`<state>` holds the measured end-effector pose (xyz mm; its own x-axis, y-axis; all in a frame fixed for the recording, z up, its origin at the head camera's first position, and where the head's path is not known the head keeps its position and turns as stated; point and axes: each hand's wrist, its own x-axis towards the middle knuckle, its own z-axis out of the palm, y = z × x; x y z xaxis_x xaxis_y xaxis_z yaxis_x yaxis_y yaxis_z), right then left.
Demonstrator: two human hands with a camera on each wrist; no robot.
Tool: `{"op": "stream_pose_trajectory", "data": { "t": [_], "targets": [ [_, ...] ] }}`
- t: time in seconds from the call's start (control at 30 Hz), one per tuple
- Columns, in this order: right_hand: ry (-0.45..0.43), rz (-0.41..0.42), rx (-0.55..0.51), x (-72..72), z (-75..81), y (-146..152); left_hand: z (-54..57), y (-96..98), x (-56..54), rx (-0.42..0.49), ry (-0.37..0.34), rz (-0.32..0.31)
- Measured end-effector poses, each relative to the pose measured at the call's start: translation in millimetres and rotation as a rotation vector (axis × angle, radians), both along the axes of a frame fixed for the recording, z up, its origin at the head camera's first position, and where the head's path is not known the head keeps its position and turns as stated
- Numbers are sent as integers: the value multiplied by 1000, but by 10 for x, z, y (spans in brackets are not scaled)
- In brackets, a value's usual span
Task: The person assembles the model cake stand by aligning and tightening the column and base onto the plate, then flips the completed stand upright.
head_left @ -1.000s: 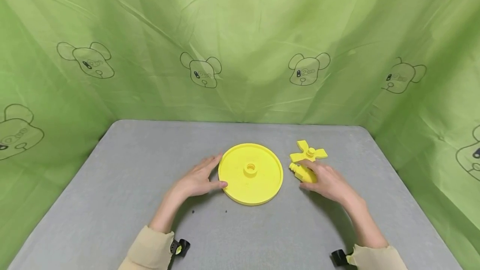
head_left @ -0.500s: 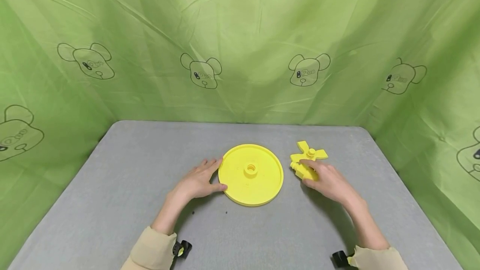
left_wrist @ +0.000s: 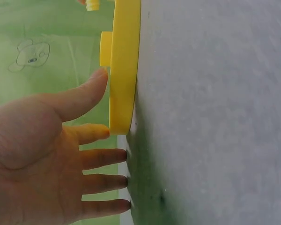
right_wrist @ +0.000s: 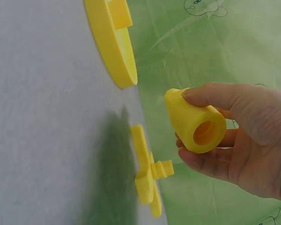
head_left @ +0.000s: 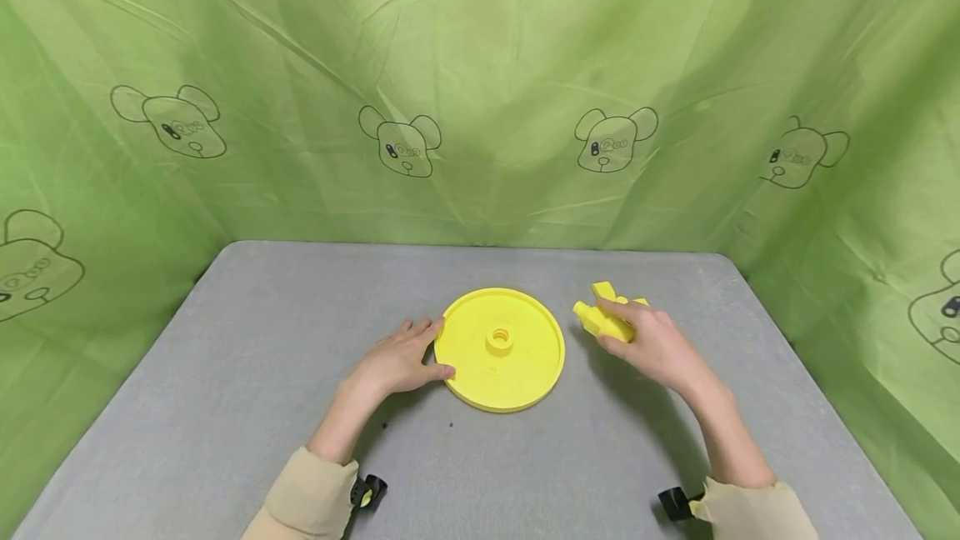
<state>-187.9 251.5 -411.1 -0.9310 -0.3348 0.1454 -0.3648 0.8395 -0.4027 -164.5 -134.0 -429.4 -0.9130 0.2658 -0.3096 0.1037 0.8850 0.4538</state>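
A round yellow tray-like disc (head_left: pixel 525 365) with a raised rim and a central threaded socket (head_left: pixel 499 342) lies flat on the table. My left hand (head_left: pixel 392 367) is at its left edge with fingers spread and straight; thumb and index finger touch the rim. My right hand (head_left: pixel 663 350) holds a yellow faceted tube (right_wrist: pixel 189 119) above the table, pinched between thumb and fingers. A round hole shows at the tube's near end in the right wrist view. Below it lies a yellow bladed piece (right_wrist: pixel 145 176) with a threaded stub, partly hidden by the hand in the head view.
The grey table (head_left: pixel 300 307) has rounded back corners. Green cloth (head_left: pixel 480 190) with printed bear faces hangs behind it and at both sides. Two small dark specks lie in front of the disc.
My right hand has gripped the tube and lifted it off the table, so it now covers more of the bladed piece. The left hand and disc have stayed nearly still.
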Motion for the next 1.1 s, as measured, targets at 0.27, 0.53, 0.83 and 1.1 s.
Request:
{"op": "stream_pose_trajectory", "data": {
  "t": [0.27, 0.53, 0.83, 1.1],
  "targets": [
    [47, -31, -44, -34, 104, -118, -10, 29, -7, -7, 11, -2],
    [96, -41, -106, -51, 103, -286, -32, 4, -18, -15, 28, -16],
    [115, -5, -205, -63, 49, -495, -33, -14, -32, -21, 36, -22],
    [76, 5, -251, -63, 0, -674, 2, 1, -66, -33, 4, -17]
  ]
}}
